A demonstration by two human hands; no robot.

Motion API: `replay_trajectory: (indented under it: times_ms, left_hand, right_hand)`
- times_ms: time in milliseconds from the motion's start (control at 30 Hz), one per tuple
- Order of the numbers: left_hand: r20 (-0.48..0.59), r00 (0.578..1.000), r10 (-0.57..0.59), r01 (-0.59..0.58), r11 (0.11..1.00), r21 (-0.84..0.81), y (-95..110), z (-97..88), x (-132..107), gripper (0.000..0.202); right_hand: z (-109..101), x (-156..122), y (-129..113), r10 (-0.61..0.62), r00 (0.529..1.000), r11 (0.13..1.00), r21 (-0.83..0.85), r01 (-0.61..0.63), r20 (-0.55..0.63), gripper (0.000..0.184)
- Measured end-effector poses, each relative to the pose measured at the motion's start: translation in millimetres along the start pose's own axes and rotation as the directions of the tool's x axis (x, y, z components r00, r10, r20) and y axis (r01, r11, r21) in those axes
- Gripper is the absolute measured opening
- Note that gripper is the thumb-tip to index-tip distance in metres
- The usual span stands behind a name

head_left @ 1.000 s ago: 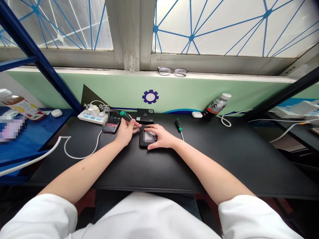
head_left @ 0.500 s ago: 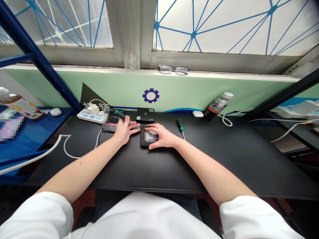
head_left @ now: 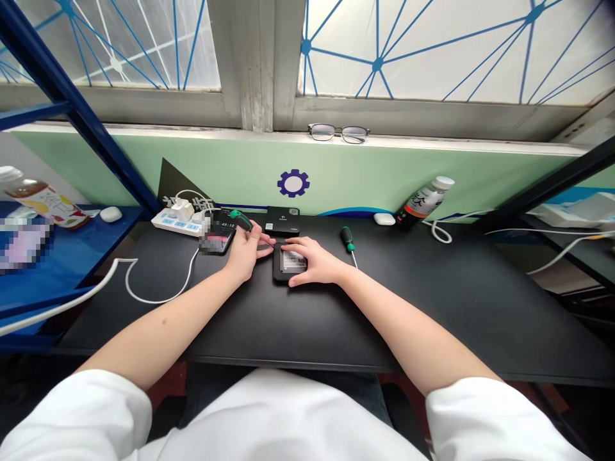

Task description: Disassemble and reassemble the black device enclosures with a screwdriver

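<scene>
My left hand (head_left: 245, 251) is closed on a screwdriver (head_left: 240, 219) with a green and black handle, tilted so its shaft points right toward a small black device. That device (head_left: 282, 276), a flat rounded box with a white label, lies on the desk. Over its right side rests my right hand (head_left: 313, 261), fingers along the top edge and thumb at the lower edge, gripping it. The screwdriver's tip is near the device's upper left corner; whether it touches cannot be seen. A second green and black screwdriver (head_left: 347, 239) lies to the right of my right hand.
Behind the device is a black box (head_left: 283, 221). A phone (head_left: 225, 238) and a white power strip (head_left: 175, 223) with cables sit at the left. A bottle (head_left: 425, 202) and a white case (head_left: 384, 219) stand by the back panel. Glasses (head_left: 339, 133) rest on the ledge.
My left hand and its screwdriver have moved right, closer to the device, showing more of the phone. My right hand stays on the device. The whole view has shifted slightly.
</scene>
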State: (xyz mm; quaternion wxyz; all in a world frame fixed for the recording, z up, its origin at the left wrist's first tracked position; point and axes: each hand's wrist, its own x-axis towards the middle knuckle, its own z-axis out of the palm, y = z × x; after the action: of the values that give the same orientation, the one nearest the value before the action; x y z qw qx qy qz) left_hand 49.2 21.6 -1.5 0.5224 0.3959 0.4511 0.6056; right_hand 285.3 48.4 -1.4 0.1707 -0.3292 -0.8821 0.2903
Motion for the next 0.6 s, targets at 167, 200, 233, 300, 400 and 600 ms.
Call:
replay_trajectory:
  times_ms: [167,200,233,300,400,600]
  left_hand:
    - [-0.048,0.992,-0.117,0.110,0.985,-0.132,-1.4,-6.5,9.3,0.049]
    - [-0.052,0.989,-0.141,0.131,0.980,-0.150,-1.9,-7.5,10.8,0.049]
    - [-0.055,0.985,-0.163,0.152,0.974,-0.167,-2.2,-8.4,12.0,0.048]
    - [-0.058,0.979,-0.195,0.181,0.964,-0.196,-2.6,-9.6,13.7,0.043]
    - [-0.057,0.973,-0.223,0.205,0.953,-0.224,-2.5,-10.9,14.6,0.038]
    - [-0.035,0.963,-0.269,0.252,0.934,-0.255,-1.2,-13.7,15.2,0.041]
  right_hand:
    - [-0.2,-0.3,1.3,0.004,1.000,1.000,0.011,-0.004,0.005,0.102]
    - [-0.2,-0.4,1.5,0.008,1.000,1.000,0.013,-0.008,0.007,0.102]
    - [-0.2,-0.6,1.6,0.011,1.000,1.000,0.015,-0.011,0.007,0.103]
    - [-0.2,-1.0,1.4,0.016,1.000,1.000,0.022,-0.016,0.007,0.104]
    - [-0.5,-1.6,0.4,0.024,1.000,0.999,0.030,-0.025,0.007,0.103]
    - [-0.8,-1.7,-0.3,0.040,0.999,0.998,0.039,-0.041,0.004,0.103]
